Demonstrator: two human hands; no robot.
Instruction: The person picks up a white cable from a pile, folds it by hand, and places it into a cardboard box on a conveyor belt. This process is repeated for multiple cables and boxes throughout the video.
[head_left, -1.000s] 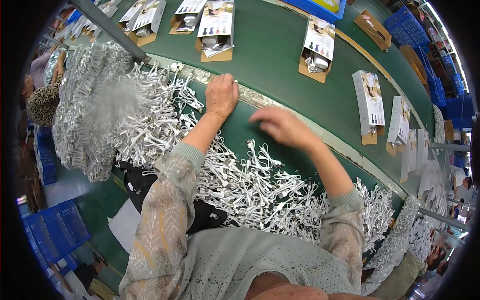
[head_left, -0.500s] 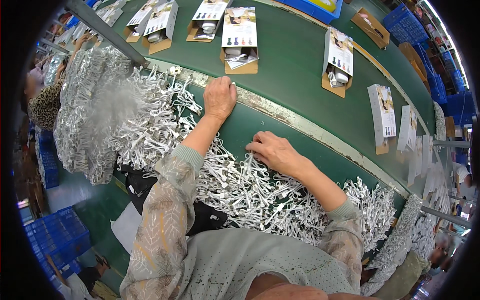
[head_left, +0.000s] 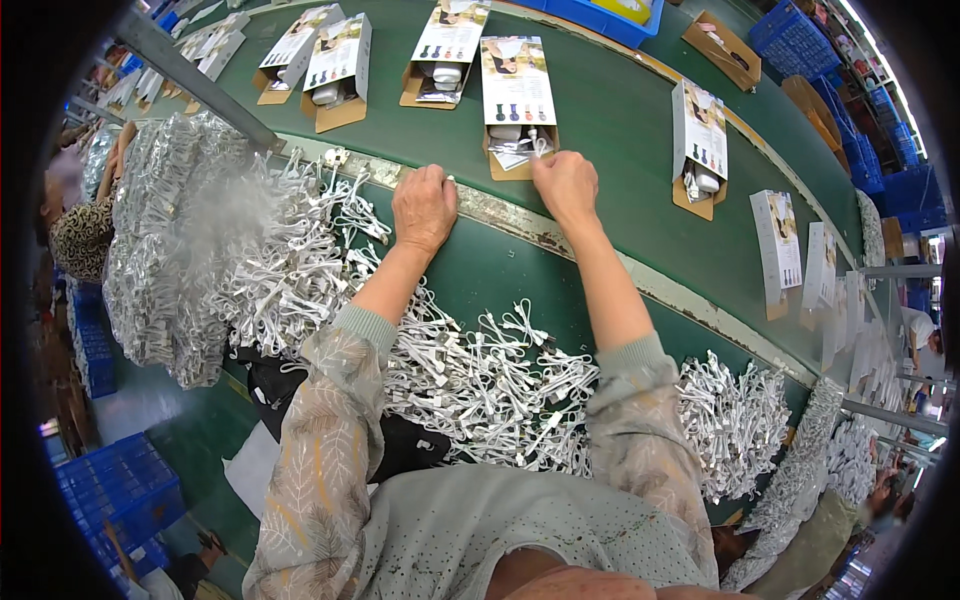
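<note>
My right hand (head_left: pixel 567 188) reaches over the belt, its fingers pinched on a white cable (head_left: pixel 541 146) at the open end of a printed white box (head_left: pixel 518 85). That box lies with its brown flap toward me, and a white device and a silvery packet show inside. My left hand (head_left: pixel 423 210) rests on the worn metal rail (head_left: pixel 510 218) with its fingers curled together; what they hold, if anything, is hidden. Below both hands spreads a pile of bundled white cables (head_left: pixel 480 385) on the green table (head_left: pixel 500 285).
More open boxes (head_left: pixel 338 65) lie along the green belt (head_left: pixel 610 130), left and right. Bagged cables (head_left: pixel 170 250) are heaped at the left beside a metal post (head_left: pixel 200 85). A blue bin (head_left: pixel 600 18) stands beyond the belt. Other people work at the far left and right.
My right hand has gone from the cable pile up across the rail to the box and now holds a cable there. The boxes have shifted rightward. My left hand stays at the rail.
</note>
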